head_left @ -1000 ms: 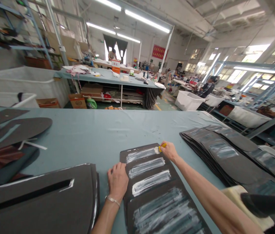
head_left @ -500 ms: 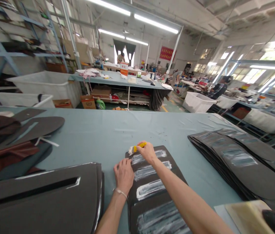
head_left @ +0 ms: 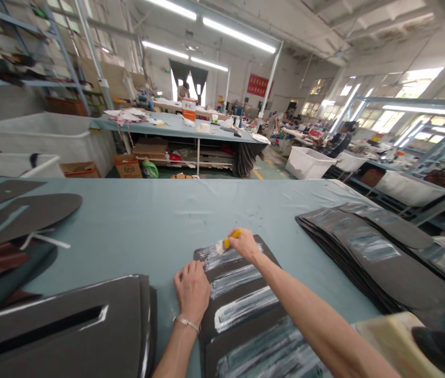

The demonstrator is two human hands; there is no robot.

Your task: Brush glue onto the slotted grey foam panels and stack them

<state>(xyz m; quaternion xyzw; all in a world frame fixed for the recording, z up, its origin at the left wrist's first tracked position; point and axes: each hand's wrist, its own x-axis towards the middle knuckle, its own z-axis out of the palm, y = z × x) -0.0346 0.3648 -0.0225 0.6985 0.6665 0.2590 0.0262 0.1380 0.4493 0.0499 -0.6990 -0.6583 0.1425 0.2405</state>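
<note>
My right hand [head_left: 245, 245] is closed round the yellow handle of a brush [head_left: 225, 243]. The pale, coated bristles touch the far end of a dark grey panel [head_left: 241, 279]. Bands of streaky white, wet-looking coating run across that panel, and a similar piece seems to lie under it. On its left edge rests my left hand [head_left: 193, 289], palm down with the fingers slightly apart and holding nothing. A bracelet circles the left wrist. My right forearm hides part of the panel's right side.
Dark slotted panels [head_left: 72, 315] are stacked at the left, near brown and grey pieces [head_left: 1, 262]. Another stack of coated panels [head_left: 364, 247] lies right. A yellowish container [head_left: 387, 331] stands at the lower right. Beyond the blue table [head_left: 147, 210] are bins, another table and people.
My right hand has drawn the brush slightly right and inward across the panel's far end, where the white smear is broader. My left hand stays at the edge; the whole view has shifted somewhat.
</note>
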